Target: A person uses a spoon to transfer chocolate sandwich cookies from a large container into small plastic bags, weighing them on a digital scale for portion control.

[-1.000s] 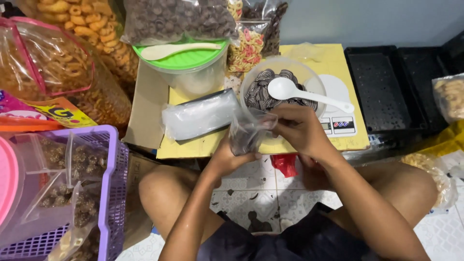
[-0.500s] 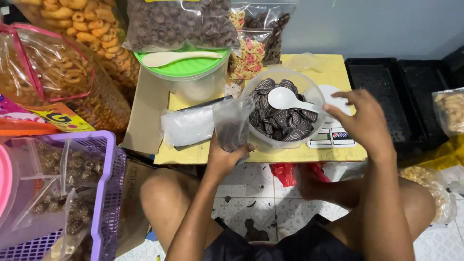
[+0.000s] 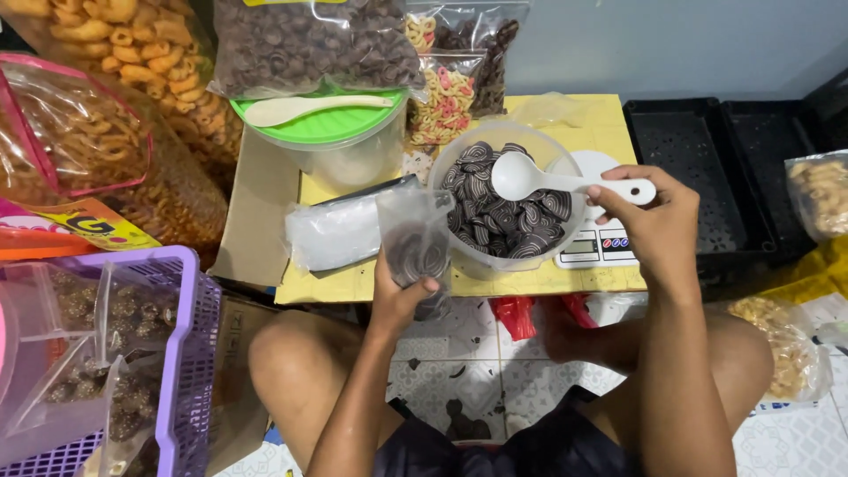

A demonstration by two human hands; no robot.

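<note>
Pouch (image 3: 415,252) of clear plastic, upright and open-topped, holds dark striped cookies in its lower part; the left hand (image 3: 399,296) grips it from below, fingers wrapped round it, just beside the bowl (image 3: 459,252). That round clear bowl is full of the same ridged cookies (image 3: 505,221) and sits on a white scale (image 3: 609,243) on the yellow table (image 3: 609,115). The right hand (image 3: 649,221) pinches the handle of a white plastic spoon (image 3: 548,183) lying over the bowl. Left of the pouch lies a stack of empty bags (image 3: 344,230), then a green-lidded tub (image 3: 331,132), big snack bags (image 3: 309,44) behind, a purple basket (image 3: 190,353) nearer.
</note>
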